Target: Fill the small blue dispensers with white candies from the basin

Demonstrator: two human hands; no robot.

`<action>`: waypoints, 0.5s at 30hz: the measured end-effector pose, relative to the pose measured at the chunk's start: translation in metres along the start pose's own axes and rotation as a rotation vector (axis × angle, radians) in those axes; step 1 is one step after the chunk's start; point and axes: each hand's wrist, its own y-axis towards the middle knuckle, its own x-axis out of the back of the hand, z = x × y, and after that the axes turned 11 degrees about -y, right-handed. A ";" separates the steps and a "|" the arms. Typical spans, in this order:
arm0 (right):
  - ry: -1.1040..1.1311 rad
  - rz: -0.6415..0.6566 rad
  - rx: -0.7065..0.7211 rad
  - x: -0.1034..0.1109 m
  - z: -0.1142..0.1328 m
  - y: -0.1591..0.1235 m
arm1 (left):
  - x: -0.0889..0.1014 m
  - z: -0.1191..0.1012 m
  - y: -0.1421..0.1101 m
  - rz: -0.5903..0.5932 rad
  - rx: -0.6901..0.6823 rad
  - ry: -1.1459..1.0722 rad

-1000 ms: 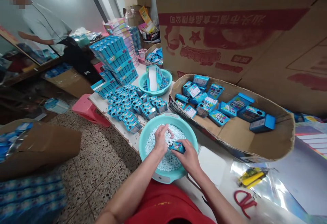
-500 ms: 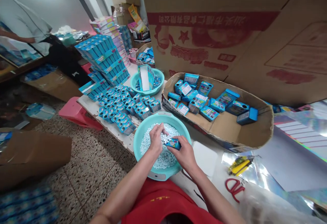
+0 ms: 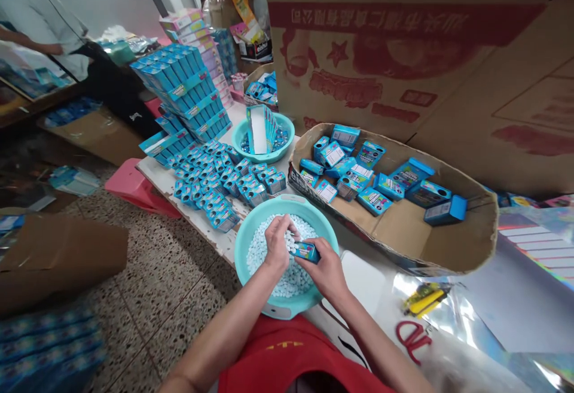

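Observation:
Small white pellets (image 3: 256,249), which look like candies, fill a turquoise basin (image 3: 241,273) in front of me. My right hand (image 3: 326,266) grips a small printed blue box (image 3: 307,252) above the pellets, its end turned toward the left. Cupped over the basin, my left hand (image 3: 278,242) holds a heap of the pellets against that end of the box. The inside of the box is hidden from me.
A cut-down cardboard box (image 3: 487,231) with several blue boxes stands to the right. Many small blue boxes (image 3: 215,183) cover the table's left part, beside stacked display packs (image 3: 183,94). A second basin (image 3: 269,157), red scissors (image 3: 415,340) and a yellow cutter (image 3: 424,302) lie around. A person (image 3: 40,16) stands far left.
My view has shifted slightly. Both hands stay over the basin, the left one still cupping pellets at the box's end and the right still gripping the box.

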 end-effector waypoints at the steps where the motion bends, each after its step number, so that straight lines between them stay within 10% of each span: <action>1: 0.011 0.002 -0.008 0.000 -0.001 0.000 | 0.000 0.000 0.000 0.004 0.019 0.005; 15: 0.170 -0.061 -0.047 0.001 0.004 -0.002 | -0.007 -0.006 -0.010 0.044 -0.038 0.090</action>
